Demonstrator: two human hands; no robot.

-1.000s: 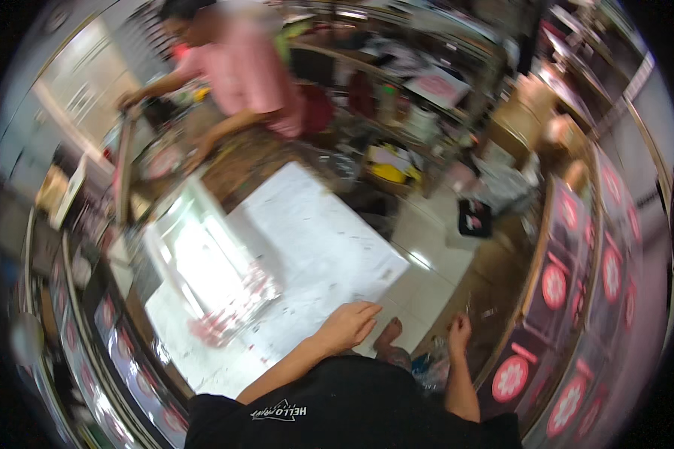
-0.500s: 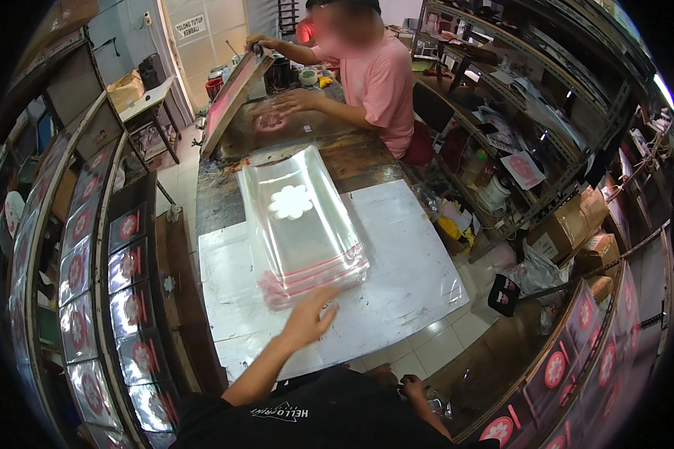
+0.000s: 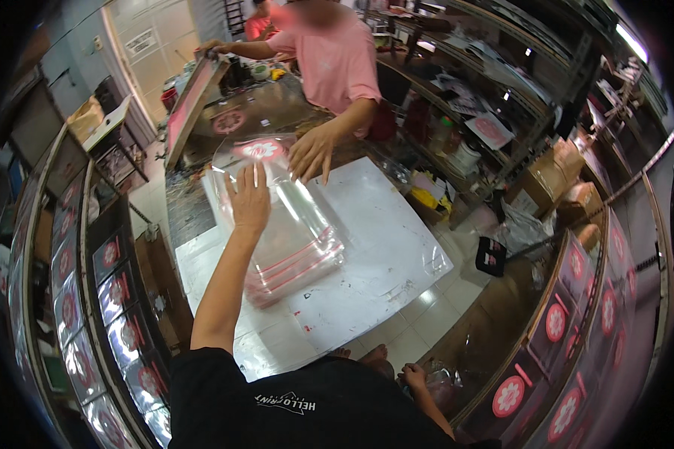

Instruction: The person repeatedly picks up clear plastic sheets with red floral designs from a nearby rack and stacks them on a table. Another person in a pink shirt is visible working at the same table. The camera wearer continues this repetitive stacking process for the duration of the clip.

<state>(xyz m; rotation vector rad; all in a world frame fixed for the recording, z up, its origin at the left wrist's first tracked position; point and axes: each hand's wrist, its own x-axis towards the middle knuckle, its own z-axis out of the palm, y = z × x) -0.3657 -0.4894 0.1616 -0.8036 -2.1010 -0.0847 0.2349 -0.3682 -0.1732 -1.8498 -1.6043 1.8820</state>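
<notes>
A stack of clear plastic bags [image 3: 292, 224] with pink lines near its front edge lies on the white board. My left hand [image 3: 249, 198] reaches over the stack's left part, its fingers stretched out flat on the plastic. Just beyond my fingertips shows a pink print with a white flower [image 3: 262, 150] on clear film. A co-worker's hand [image 3: 313, 152] is at the right of that print, fingers pointing down. Low at my right side, my right hand [image 3: 410, 376] has curled fingers; what they hold, if anything, is hidden. Crumpled clear plastic [image 3: 445, 380] is close beside it.
The white board [image 3: 382, 247] covers the near part of the dark worktable. The co-worker's other hand is on a tilted screen-printing frame [image 3: 195, 105] at the far left. Racks with printed clear bags [image 3: 123, 288] stand at my left and right [image 3: 556, 322]. Cardboard boxes [image 3: 550, 176] sit at right.
My left hand has moved from the stack's near edge to its far part. The co-worker's hand has come across to the stack, where a pink flower print now shows. The view has shifted.
</notes>
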